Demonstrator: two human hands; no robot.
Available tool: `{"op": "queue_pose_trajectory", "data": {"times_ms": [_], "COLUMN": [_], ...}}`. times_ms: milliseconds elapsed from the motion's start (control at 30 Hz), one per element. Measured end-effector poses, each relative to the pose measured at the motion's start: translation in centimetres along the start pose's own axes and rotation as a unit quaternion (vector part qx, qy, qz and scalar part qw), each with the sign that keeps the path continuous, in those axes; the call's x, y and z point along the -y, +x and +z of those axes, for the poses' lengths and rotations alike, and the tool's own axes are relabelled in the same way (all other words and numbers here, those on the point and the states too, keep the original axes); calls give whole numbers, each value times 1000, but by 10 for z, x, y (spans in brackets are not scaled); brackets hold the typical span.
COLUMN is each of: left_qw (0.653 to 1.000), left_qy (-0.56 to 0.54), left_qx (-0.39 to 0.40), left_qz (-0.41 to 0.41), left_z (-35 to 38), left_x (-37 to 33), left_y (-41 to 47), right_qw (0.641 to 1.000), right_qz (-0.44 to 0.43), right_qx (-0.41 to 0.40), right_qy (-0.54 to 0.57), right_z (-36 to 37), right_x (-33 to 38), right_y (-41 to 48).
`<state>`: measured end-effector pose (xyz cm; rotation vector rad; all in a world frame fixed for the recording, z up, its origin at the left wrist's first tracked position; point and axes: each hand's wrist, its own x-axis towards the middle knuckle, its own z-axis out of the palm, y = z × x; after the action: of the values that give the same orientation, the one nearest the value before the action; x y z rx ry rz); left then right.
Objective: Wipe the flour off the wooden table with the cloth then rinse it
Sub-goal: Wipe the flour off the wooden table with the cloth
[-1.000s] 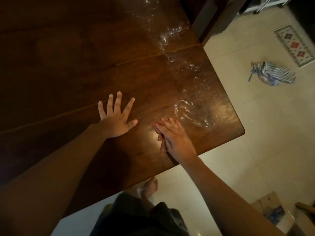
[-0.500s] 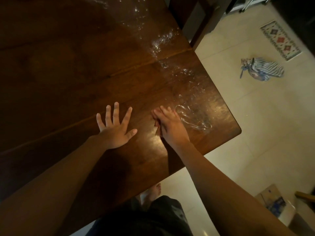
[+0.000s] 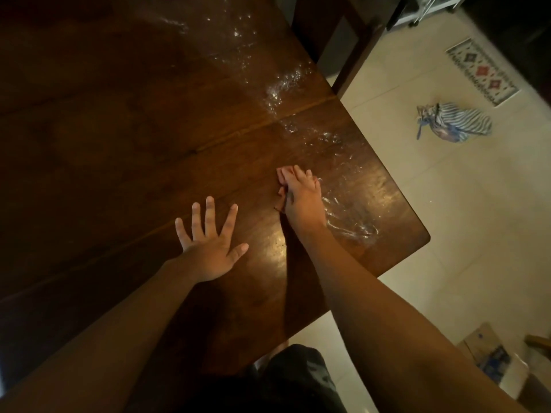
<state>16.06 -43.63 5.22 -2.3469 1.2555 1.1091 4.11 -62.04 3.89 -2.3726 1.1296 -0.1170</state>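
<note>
A dark wooden table (image 3: pixel 119 129) fills the left of the view. A streak of white flour (image 3: pixel 280 87) runs from the far middle down toward the near right corner, with smeared traces (image 3: pixel 348 222) beside my right hand. My right hand (image 3: pixel 301 198) presses flat on a small reddish cloth (image 3: pixel 281 174), mostly hidden under the fingers. My left hand (image 3: pixel 208 242) lies flat on the wood with fingers spread, holding nothing, to the left of the cloth.
A dark wooden chair (image 3: pixel 337 40) stands at the table's far right edge. On the pale tiled floor lie a striped cloth bundle (image 3: pixel 456 123), a patterned mat (image 3: pixel 483 73) and a cardboard box (image 3: pixel 492 356). The table's rounded corner (image 3: pixel 423 236) is near right.
My right hand has slid the cloth away from me across the table, farther from the near edge. My left hand stays flat in the same place.
</note>
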Motion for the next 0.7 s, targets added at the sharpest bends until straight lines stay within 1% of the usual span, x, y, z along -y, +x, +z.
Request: {"op": "queue_pose_trajectory", "data": {"times_ms": [33, 67, 100, 167, 200, 233, 267, 333, 433, 500, 533, 600, 667, 700], "left_qw": [1000, 1000, 1000, 1000, 1000, 1000, 1000, 1000, 1000, 1000, 1000, 1000, 1000, 1000], "left_qy": [-2, -3, -3, -4, -6, -7, -7, -6, -14, -10, -5, 1, 2, 0], "left_qx": [-1, -2, -3, 0, 1, 1, -1, -3, 4, 2, 0, -2, -3, -4], "left_qz": [0, 2, 5, 9, 9, 8, 7, 6, 9, 5, 2, -4, -6, -6], "left_z": [0, 0, 1, 2, 2, 2, 2, 2, 0, -1, -1, -1, -1, -1], "left_x": [1, 1, 2, 2, 2, 1, 1, 1, 1, 0, 0, 0, 0, 0], "left_y": [1, 1, 1, 1, 1, 0, 0, -1, -3, -2, -2, -2, -3, -3], "right_qw": [1000, 1000, 999, 988, 981, 977, 979, 992, 999, 999, 999, 998, 989, 987], "right_qz": [17, 6, -32, -135, -166, -180, -170, -103, 7, 39, 31, -41, -116, -132], "right_qx": [-10, -6, 13, 71, 100, 114, 110, 73, 25, 11, 12, 41, 87, 97], "right_qy": [0, -3, 1, 12, 13, 8, 1, -9, -21, -10, -8, -8, 0, 3], "right_z": [3, 6, 8, 7, 4, -1, -7, -13, -13, -9, -7, -4, -11, -17], "right_x": [9, 15, 18, 13, 5, -5, -14, -23, -7, 10, 17, 23, 13, 2], "right_y": [7, 8, 3, -22, -36, -46, -47, -31, 11, 29, 31, 24, 10, 8]}}
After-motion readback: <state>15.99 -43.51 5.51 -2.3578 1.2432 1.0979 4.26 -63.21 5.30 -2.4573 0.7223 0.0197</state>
